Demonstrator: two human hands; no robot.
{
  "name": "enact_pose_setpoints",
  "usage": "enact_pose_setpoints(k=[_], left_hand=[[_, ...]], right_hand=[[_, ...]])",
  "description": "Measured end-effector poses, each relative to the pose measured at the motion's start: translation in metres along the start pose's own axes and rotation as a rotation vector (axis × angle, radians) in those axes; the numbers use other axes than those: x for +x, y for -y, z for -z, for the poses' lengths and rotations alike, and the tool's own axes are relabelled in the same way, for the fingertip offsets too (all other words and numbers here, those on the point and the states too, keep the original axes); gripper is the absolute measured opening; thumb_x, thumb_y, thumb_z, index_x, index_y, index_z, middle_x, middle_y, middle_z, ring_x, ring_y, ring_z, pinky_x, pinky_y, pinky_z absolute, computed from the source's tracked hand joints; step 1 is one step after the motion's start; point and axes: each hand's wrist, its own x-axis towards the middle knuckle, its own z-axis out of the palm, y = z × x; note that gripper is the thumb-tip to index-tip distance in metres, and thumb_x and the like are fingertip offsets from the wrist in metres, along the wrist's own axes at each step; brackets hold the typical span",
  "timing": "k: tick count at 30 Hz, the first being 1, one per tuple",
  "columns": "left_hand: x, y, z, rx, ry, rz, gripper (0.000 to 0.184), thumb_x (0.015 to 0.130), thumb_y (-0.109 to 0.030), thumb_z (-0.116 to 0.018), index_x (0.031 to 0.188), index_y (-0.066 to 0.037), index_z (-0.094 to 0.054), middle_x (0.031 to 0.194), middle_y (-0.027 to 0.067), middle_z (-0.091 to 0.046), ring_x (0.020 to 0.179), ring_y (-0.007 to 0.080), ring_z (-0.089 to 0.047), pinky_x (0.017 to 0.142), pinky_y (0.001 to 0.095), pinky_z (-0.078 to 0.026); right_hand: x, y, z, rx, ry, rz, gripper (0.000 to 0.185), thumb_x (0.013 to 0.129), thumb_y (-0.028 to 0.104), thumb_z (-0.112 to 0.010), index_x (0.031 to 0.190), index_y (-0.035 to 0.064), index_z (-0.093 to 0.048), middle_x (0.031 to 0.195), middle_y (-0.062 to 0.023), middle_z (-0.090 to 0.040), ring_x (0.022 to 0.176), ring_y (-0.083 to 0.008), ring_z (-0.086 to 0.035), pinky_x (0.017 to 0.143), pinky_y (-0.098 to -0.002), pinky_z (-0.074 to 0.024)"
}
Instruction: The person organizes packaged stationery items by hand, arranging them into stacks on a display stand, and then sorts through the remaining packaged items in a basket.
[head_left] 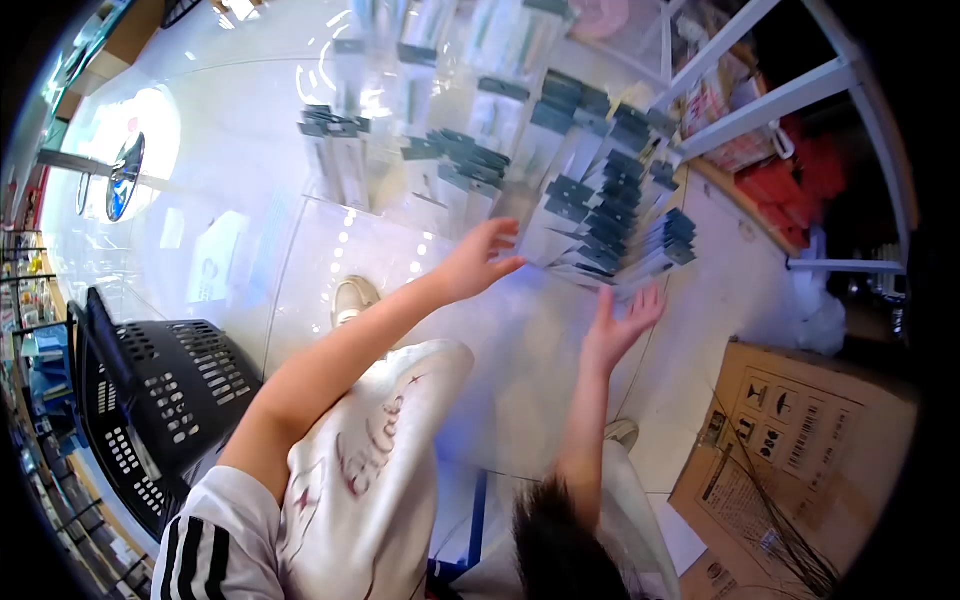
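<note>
Lots of thin, pale packets (pixel 572 196) with dark tops lie bunched in overlapping rows on the shiny, light floor (pixel 490 385).

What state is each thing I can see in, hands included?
Left hand: open, fingers slightly curled, empty.
Right hand: open, beside the packets; contact unclear.
Packets: bunched and overlapping on the floor.
Basket: contents hidden.
Box: printed side showing; sealed or not, unclear.

- Upper packets (pixel 500 115): blurred, I can't read any print
- I can't tell if right hand (pixel 622 330) touches them
- Carton (pixel 790 430): cut off at bottom edge
- Right shoe (pixel 622 431): partly hidden
</note>
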Motion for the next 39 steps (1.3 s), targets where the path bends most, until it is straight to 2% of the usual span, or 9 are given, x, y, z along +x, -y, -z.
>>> enact_pose_setpoints(k=[2,3,10,15,17,19,24,29,39], left_hand=[[-0.03,-0.013,0.023,-0.152,0.017,0.15,0.037,0.086,-0.013,-0.049,0.121,-0.003,-0.039,0.116,0.0077,-0.048,0.108,0.0168,-0.047,0.089,0.0292,-0.038],[-0.046,-0.059,0.02,-0.317,0.006,-0.086,0.036,0.087,-0.012,-0.048,0.12,-0.003,-0.04,0.116,0.0075,-0.048,0.107,0.0167,-0.048,0.088,0.029,-0.038],[-0.322,-0.154,0.123,-0.274,-0.346,-0.141,0.027,0.087,-0.01,-0.045,0.112,-0.002,-0.046,0.109,0.0079,-0.052,0.101,0.0163,-0.051,0.087,0.0281,-0.039],[-0.486,-0.138,0.159,0.605,-0.612,-0.096,0.055,0.072,-0.024,-0.063,0.117,-0.001,-0.04,0.119,0.0185,-0.041,0.111,0.0332,-0.04,0.093,0.038,-0.033],[-0.543,-0.095,0.165,0.885,-0.613,0.173,0.078,0.06,-0.03,-0.072,0.122,-0.003,-0.034,0.126,0.0212,-0.034,0.116,0.0349,-0.035,0.096,0.0428,-0.029],[-0.59,-0.063,0.168,0.937,-0.512,0.515,0.079,0.057,-0.028,-0.073,0.123,-0.011,-0.035,0.107,0.0143,-0.05,0.101,0.0317,-0.048,0.09,0.043,-0.035],[-0.629,-0.03,0.169,0.929,-0.861,0.357,0.023,0.06,-0.004,-0.056,0.083,-0.007,-0.053,0.077,0.0088,-0.056,0.072,0.0283,-0.056,0.06,0.0369,-0.045],[-0.628,-0.023,0.172,0.918,-0.799,0.29,0.021,0.063,-0.004,-0.054,0.084,-0.007,-0.051,0.076,0.0088,-0.055,0.071,0.0281,-0.057,0.059,0.0371,-0.045],[-0.663,-0.1,0.17,0.716,-0.47,0.141,0.032,0.061,-0.012,-0.062,0.092,-0.007,-0.055,0.084,0.01,-0.057,0.079,0.028,-0.056,0.067,0.0366,-0.046]], right_hand=[[-0.003,0.002,-0.011,0.131,-0.125,-0.195,0.065,0.082,0.016,-0.057,0.129,0.0018,-0.014,0.131,-0.0183,-0.027,0.118,-0.0297,-0.034,0.097,-0.0399,-0.0284],[0.033,0.078,0.027,0.105,-0.144,0.078,0.062,0.083,0.015,-0.055,0.129,0.0013,-0.016,0.13,-0.0182,-0.028,0.116,-0.0293,-0.036,0.096,-0.0391,-0.0302],[-0.028,0.286,-0.008,0.383,0.404,0.179,0.033,0.087,0.009,-0.047,0.117,-0.0028,-0.04,0.116,-0.0136,-0.046,0.106,-0.0214,-0.046,0.092,-0.0305,-0.0356],[-0.145,0.428,-0.014,0.424,1.224,0.353,0.04,0.078,0.008,-0.056,0.115,-0.0015,-0.044,0.114,-0.0105,-0.049,0.108,-0.02,-0.045,0.094,-0.0316,-0.0313],[-0.215,0.454,-0.023,0.042,1.473,0.681,0.047,0.071,0.008,-0.062,0.114,0.0015,-0.046,0.114,-0.01,-0.05,0.108,-0.0208,-0.045,0.094,-0.0318,-0.0314],[-0.291,0.444,-0.041,0.074,1.675,0.843,0.049,0.066,0.009,-0.065,0.111,0.0018,-0.047,0.112,-0.0131,-0.049,0.107,-0.0264,-0.045,0.095,-0.0353,-0.032],[-0.402,0.393,-0.067,-0.13,1.489,1.439,0.047,0.06,0.007,-0.061,0.105,0.0004,-0.049,0.095,-0.0134,-0.053,0.094,-0.0266,-0.05,0.084,-0.0377,-0.0384],[-0.411,0.387,-0.097,-0.318,1.448,1.43,0.017,0.058,0.005,-0.059,0.074,0.0033,-0.056,0.071,-0.0107,-0.056,0.071,-0.0261,-0.056,0.065,-0.0357,-0.0437],[-0.409,0.447,-0.025,-0.678,1.669,1.238,0.018,0.057,0.004,-0.06,0.075,0.0034,-0.058,0.075,-0.0115,-0.058,0.073,-0.0275,-0.058,0.064,-0.0356,-0.0473]])
